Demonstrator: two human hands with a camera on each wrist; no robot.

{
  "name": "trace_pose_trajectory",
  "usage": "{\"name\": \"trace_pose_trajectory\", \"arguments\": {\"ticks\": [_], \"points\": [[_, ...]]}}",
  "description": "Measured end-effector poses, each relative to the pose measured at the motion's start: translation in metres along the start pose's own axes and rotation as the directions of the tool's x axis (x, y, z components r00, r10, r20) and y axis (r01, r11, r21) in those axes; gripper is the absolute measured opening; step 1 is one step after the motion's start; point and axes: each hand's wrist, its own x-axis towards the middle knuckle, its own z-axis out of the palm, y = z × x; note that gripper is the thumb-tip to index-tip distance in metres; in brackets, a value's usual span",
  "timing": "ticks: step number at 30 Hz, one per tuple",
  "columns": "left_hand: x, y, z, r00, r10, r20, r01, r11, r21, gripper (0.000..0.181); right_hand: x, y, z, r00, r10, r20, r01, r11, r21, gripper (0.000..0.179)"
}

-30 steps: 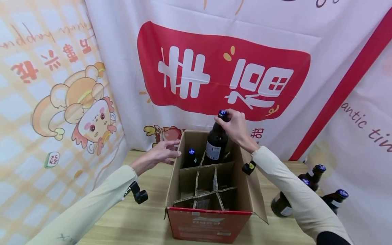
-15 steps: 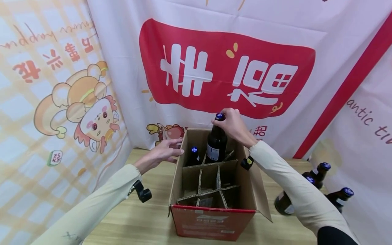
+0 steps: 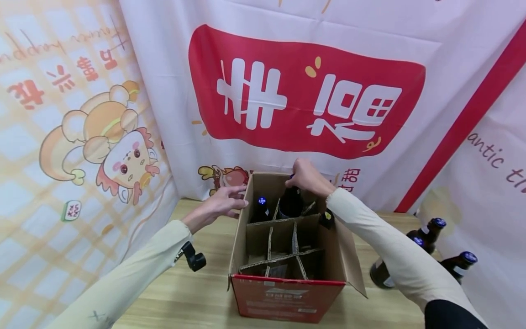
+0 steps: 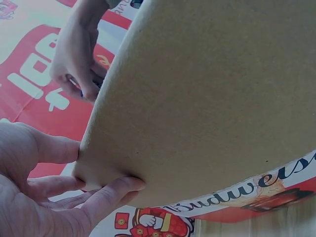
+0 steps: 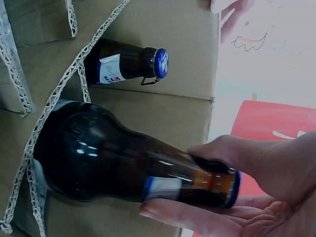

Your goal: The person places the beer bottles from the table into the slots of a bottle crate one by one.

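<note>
One bottle (image 5: 98, 148) gripped by my right fingers (image 5: 182, 217), left fingers (image 4: 111, 195) extended against the box (image 3: 283, 304), "Budweis" lettering (image 4: 223, 197) from left wrist only, three outside bottles (image 3: 454, 266) from head only

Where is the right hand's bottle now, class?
In the head view, the held bottle is in the carton, far end, middle, just right of another bottle.

A white cloth (image 3: 320, 27) with a red panel (image 3: 299, 91) and pale characters (image 3: 255, 91) hangs behind the wood-grain table (image 3: 172, 288). On the left, a checked cloth (image 3: 24, 192) bears a cartoon animal (image 3: 100, 128); on the right, a red stripe (image 3: 462, 119) slants.
</note>
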Motion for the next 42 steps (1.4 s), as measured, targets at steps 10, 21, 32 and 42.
{"name": "trace_pose_trajectory", "arguments": {"ticks": [10,21,32,42], "points": [[-0.002,0.001,0.0,1.0,-0.007,-0.01,0.007,1.0,0.016,0.07,0.008,0.007,0.01,0.984,0.07,0.162,-0.076,0.997,0.027,0.026],[-0.003,0.002,0.002,1.0,0.001,0.004,-0.001,0.998,0.063,0.07,0.016,0.022,0.015,0.896,0.154,0.417,-0.214,0.972,0.1,0.102],[-0.003,0.001,-0.001,1.0,-0.006,-0.013,0.007,0.999,0.045,0.07,0.007,0.015,-0.018,0.933,0.07,0.352,-0.119,0.986,0.119,0.021],[-0.001,0.002,0.002,1.0,-0.015,0.003,0.015,1.0,0.014,0.072,-0.009,0.032,-0.031,0.955,-0.037,0.293,-0.054,0.953,0.298,0.026]]}}
